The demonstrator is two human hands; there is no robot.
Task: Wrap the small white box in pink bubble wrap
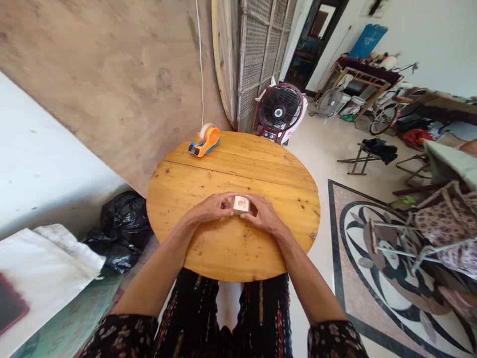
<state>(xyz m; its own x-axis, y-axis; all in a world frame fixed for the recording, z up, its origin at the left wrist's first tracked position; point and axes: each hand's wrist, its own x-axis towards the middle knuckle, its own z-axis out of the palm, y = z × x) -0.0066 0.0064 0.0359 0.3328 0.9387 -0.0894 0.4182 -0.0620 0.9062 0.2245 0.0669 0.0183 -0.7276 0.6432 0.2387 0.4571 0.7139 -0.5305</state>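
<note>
A small pale box with red print on its face rests at the middle of the round wooden table. From the left, my left hand holds the box between thumb and fingers. My right hand grips its opposite side in the same way, fingers curved behind and thumb in front. Some of the box's edges are covered by my fingertips. Whether the box touches the tabletop or is slightly raised is hard to tell.
An orange and blue tape dispenser with a roll of tape stands at the table's far left edge. Behind the table is a dark red fan. Black plastic bags lie to the left. Stools and chairs, including a folding stool, are at right.
</note>
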